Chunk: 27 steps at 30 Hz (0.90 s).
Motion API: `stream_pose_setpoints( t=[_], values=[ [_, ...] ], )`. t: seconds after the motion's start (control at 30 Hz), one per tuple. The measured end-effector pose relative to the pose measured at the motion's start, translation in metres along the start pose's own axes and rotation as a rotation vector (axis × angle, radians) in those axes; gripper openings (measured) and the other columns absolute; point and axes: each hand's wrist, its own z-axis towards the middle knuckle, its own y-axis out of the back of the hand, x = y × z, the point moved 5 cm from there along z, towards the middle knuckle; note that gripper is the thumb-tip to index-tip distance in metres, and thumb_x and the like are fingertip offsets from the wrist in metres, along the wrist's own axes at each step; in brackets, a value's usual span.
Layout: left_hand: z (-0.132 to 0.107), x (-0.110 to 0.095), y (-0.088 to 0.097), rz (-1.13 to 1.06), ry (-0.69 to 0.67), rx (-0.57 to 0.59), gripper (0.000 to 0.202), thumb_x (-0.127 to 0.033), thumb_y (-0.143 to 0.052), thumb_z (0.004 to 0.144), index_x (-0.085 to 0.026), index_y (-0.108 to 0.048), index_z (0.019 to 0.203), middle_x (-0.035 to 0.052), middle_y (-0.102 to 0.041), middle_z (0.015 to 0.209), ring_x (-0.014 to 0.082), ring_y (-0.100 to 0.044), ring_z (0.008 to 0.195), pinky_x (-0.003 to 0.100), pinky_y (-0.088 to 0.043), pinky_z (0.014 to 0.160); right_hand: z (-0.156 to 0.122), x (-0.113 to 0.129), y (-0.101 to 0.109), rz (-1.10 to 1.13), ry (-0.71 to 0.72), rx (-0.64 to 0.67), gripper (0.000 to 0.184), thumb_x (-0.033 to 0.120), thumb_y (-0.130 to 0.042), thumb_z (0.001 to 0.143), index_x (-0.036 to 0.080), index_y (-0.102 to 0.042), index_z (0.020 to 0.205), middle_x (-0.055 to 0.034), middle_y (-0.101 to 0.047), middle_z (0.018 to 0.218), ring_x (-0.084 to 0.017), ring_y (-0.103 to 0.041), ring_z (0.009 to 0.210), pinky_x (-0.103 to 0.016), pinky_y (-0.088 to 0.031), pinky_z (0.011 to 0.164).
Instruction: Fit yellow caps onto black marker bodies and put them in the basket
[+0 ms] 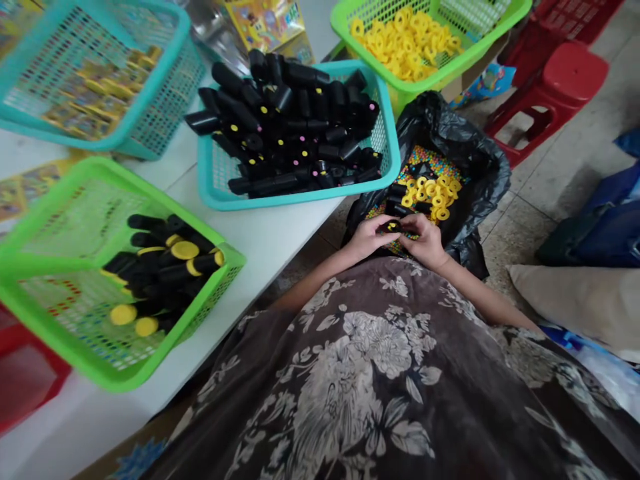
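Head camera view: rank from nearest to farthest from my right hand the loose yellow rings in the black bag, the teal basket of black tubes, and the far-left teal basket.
From the right hand:
1. Loose yellow rings, just ahead in the black bag.
2. Teal basket of black tubes, left on the table.
3. Far-left teal basket, across the table.

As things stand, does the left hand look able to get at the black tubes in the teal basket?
Probably yes, once freed: the left hand and right hand both grip a small black piece, but the open-topped teal basket of black tubes sits close by at the table edge, nothing between.
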Motion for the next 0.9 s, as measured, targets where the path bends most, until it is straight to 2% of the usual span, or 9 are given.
stream_pose_setpoints(
  t=[0.1, 0.17, 0.27, 0.33, 0.5, 0.6, 0.7, 0.8, 0.9],
  values=[
    [0.004, 0.012, -0.007, 0.01, 0.049, 0.007, 0.034, -0.039, -0.08, 0.084, -0.016, -0.073, 0.108, 0.0025, -0.075, 0.089, 0.0145, -0.066, 0.068, 0.028, -0.056, 0.063, 0.003, 0.007, 0.008, -0.211, 0.121, 0.067, 0.019, 0.039, -0.069, 0.091, 0.025, -0.07, 0.104, -0.0078, -0.076, 0.1, -0.026, -0.071, 0.095, -0.043, -0.06, 0.09],
    [0.005, 0.013, -0.004, 0.117, -0.009, -0.066, 0.03, -0.037, -0.079, 0.086, -0.016, -0.072, 0.105, 0.0031, -0.076, 0.09, 0.0152, -0.067, 0.071, 0.029, -0.057, 0.067, 0.008, 0.007, 0.023, -0.39, 0.149, 0.079, 0.019, 0.036, -0.065, 0.093, 0.024, -0.072, 0.105, -0.0111, -0.076, 0.105, -0.03, -0.069, 0.102, -0.047, -0.057, 0.094],
    [0.002, 0.004, 0.002, 0.385, -0.184, -0.157, 0.026, -0.03, -0.084, 0.084, -0.017, -0.073, 0.103, 0.007, -0.078, 0.102, 0.0195, -0.072, 0.092, 0.032, -0.059, 0.083, 0.02, -0.002, 0.052, -0.73, -0.004, 0.076, 0.023, 0.026, -0.058, 0.095, 0.017, -0.074, 0.109, -0.0188, -0.074, 0.109, -0.036, -0.063, 0.111, -0.053, -0.052, 0.095],
    [0.0, -0.001, 0.002, 0.51, -0.256, -0.17, 0.025, -0.027, -0.084, 0.083, -0.017, -0.072, 0.104, 0.0086, -0.078, 0.106, 0.0205, -0.073, 0.097, 0.032, -0.058, 0.088, 0.027, -0.01, 0.065, -0.917, -0.131, 0.15, 0.026, 0.019, -0.054, 0.094, 0.012, -0.074, 0.108, -0.0237, -0.073, 0.109, -0.04, -0.059, 0.113, -0.055, -0.048, 0.094],
    [-0.001, -0.004, 0.002, 0.582, -0.31, -0.185, 0.026, -0.029, -0.084, 0.086, -0.017, -0.069, 0.103, 0.0064, -0.077, 0.099, 0.0174, -0.072, 0.088, 0.029, -0.057, 0.082, 0.037, -0.014, 0.07, -1.074, -0.238, 0.314, 0.033, 0.013, -0.045, 0.095, 0.006, -0.074, 0.109, -0.0283, -0.072, 0.111, -0.039, -0.06, 0.111, -0.051, -0.045, 0.089],
    [-0.001, -0.001, -0.002, 0.576, -0.256, -0.172, 0.025, -0.027, -0.084, 0.085, -0.016, -0.07, 0.102, 0.0064, -0.077, 0.099, 0.0179, -0.072, 0.089, 0.03, -0.057, 0.083, 0.036, -0.007, 0.067, -1.143, -0.218, 0.361, 0.034, 0.012, -0.044, 0.095, 0.003, -0.074, 0.108, -0.0309, -0.073, 0.108, -0.04, -0.064, 0.108, -0.05, -0.048, 0.086],
    [-0.003, 0.002, -0.011, 0.551, -0.171, -0.111, 0.026, -0.022, -0.087, 0.082, -0.015, -0.073, 0.103, 0.0093, -0.079, 0.106, 0.0208, -0.074, 0.096, 0.031, -0.057, 0.087, 0.026, -0.004, 0.066, -1.171, -0.172, 0.424, 0.027, 0.013, -0.05, 0.091, 0.006, -0.075, 0.099, -0.028, -0.074, 0.097, -0.04, -0.07, 0.099, -0.048, -0.051, 0.08],
    [-0.003, 0.002, -0.016, 0.507, -0.138, -0.027, 0.028, -0.022, -0.086, 0.083, -0.014, -0.074, 0.108, 0.0116, -0.079, 0.113, 0.0228, -0.075, 0.102, 0.033, -0.057, 0.091, 0.023, -0.014, 0.076, -1.12, -0.14, 0.304, 0.024, 0.021, -0.06, 0.086, 0.011, -0.077, 0.101, -0.0256, -0.073, 0.087, -0.042, -0.073, 0.084, -0.048, -0.052, 0.067],
    [0.001, -0.002, -0.013, 0.428, -0.086, -0.013, 0.027, -0.021, -0.083, 0.085, -0.011, -0.074, 0.109, 0.0137, -0.078, 0.114, 0.0241, -0.073, 0.105, 0.034, -0.055, 0.095, 0.028, -0.018, 0.089, -0.948, -0.038, -0.041, 0.043, 0.027, -0.064, 0.082, 0.014, -0.074, 0.123, -0.0256, -0.074, 0.09, -0.048, -0.072, 0.081, -0.055, -0.05, 0.059]
  ],
)
